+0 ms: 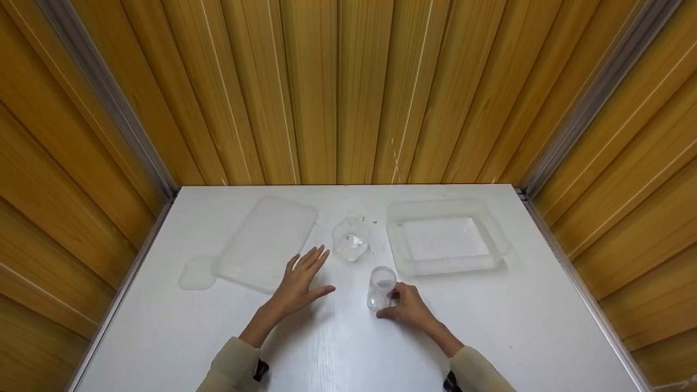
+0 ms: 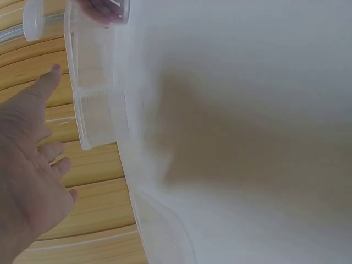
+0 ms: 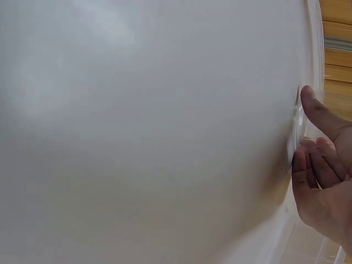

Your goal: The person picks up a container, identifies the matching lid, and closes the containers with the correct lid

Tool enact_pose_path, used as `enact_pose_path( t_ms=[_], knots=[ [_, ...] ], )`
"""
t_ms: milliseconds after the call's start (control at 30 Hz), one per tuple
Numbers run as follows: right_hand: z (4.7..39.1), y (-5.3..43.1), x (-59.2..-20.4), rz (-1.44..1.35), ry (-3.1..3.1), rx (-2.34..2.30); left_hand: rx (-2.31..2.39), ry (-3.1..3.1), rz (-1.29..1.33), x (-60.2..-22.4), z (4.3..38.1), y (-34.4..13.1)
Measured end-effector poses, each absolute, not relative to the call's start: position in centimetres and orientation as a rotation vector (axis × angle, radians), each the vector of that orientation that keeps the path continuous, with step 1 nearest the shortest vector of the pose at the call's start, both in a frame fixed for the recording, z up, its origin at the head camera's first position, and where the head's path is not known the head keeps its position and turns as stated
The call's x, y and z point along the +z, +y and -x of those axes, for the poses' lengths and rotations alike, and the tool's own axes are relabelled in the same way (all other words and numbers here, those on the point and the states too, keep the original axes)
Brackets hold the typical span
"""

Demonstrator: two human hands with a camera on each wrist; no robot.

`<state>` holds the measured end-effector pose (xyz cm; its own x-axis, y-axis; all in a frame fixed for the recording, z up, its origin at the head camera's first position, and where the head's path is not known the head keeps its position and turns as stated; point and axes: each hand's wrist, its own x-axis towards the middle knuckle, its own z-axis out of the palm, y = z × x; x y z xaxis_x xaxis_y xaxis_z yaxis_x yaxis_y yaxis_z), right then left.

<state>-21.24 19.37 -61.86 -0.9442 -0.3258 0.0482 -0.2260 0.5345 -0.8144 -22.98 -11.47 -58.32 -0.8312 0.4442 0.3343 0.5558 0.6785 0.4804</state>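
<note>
In the head view my right hand [image 1: 411, 309] grips a clear plastic jar [image 1: 378, 299] low on its side, thumb in front and fingers behind. The jar stands upright and has a frosted round top [image 2: 33, 21], seen at the upper left of the left wrist view. Thumb and curled fingers of the right hand [image 3: 327, 165] lie around the jar's base close to the tabletop in the right wrist view. My left hand [image 1: 297, 286] hovers with fingers spread, holding nothing. A flat translucent rectangular lid [image 1: 269, 239] lies just beyond it.
A small clear octagonal container [image 1: 351, 239] stands behind the jar. At the right back is a large translucent rectangular box [image 1: 452, 267]. A small frosted lid [image 1: 197, 274] lies at the left beside the big lid. Wood-patterned walls [image 1: 354, 98] enclose the white table [image 1: 348, 359].
</note>
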Motion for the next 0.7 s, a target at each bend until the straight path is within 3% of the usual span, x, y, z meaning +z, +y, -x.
enact_pose_path(
  t_ms=[367,700],
  knots=[
    [19.9,24.7,-61.4,0.362,2.778,-1.406,-1.118,-2.66,0.768,-59.7,22.2,-13.9],
    [19.5,34.2,-58.0,-0.053,2.994,-1.484,-1.334,-2.711,0.7,-59.9,21.7,-14.5]
  ],
)
